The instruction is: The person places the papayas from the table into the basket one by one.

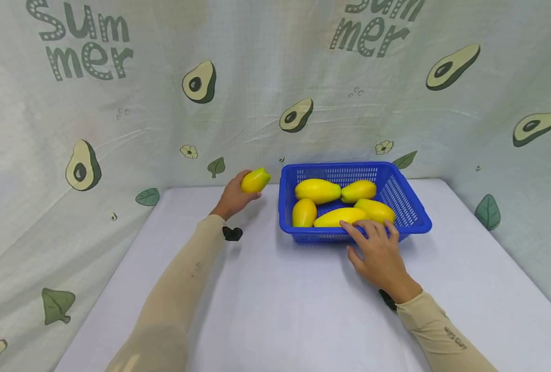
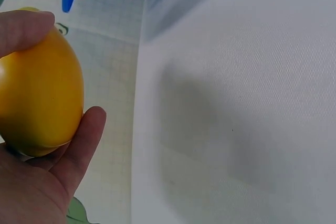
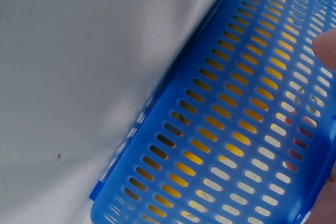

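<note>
Up off the table, my left hand [image 1: 235, 199] holds a yellow papaya [image 1: 256, 181] with a greenish tip, left of the blue basket [image 1: 408, 212]. In the left wrist view the thumb lies across the top of this papaya [image 2: 44, 87] and fingers support it from below. At the basket's near side, my right hand [image 1: 381, 258] grips the rim, fingers over it and thumb outside. The right wrist view shows the slotted wall [image 3: 210, 129] close up, with fingers partly visible through the slots. Several yellow papayas [image 1: 317, 191] lie inside the basket.
A white tabletop [image 1: 275, 310] lies under the basket. Behind and at the sides hangs a pale cloth [image 1: 247, 62] printed with avocados, leaves and lettering. A small black object [image 1: 232, 234] shows beside the left wrist.
</note>
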A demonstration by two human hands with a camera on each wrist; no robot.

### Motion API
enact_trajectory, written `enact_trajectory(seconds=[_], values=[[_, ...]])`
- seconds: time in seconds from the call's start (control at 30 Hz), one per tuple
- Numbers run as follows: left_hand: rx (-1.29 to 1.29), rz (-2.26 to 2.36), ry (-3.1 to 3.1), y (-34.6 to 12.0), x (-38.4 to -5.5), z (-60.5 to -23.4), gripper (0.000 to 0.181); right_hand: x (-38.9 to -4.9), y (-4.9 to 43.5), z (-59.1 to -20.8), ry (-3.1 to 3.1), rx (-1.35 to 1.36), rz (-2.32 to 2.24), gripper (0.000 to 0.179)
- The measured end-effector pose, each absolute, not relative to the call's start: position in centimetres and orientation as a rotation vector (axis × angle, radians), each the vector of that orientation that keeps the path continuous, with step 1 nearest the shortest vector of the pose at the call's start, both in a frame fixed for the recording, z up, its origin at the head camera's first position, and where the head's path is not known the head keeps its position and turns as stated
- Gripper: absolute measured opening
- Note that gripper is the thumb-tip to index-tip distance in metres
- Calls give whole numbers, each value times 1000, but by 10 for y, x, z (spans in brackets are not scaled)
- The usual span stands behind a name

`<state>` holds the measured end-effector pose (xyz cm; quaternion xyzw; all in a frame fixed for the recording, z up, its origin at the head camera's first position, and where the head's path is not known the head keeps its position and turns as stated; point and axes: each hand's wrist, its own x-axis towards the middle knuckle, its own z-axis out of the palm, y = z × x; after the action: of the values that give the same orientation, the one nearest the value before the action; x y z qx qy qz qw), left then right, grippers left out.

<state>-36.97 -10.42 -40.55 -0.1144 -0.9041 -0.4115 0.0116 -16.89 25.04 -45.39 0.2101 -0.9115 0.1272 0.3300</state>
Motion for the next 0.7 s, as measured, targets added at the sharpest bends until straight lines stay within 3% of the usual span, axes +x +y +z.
enact_trajectory(seconds=[0.7], values=[[-427, -1366, -2758, -97, -371, -397, 79, -170, 251, -452, -2386, 554, 324, 61]])
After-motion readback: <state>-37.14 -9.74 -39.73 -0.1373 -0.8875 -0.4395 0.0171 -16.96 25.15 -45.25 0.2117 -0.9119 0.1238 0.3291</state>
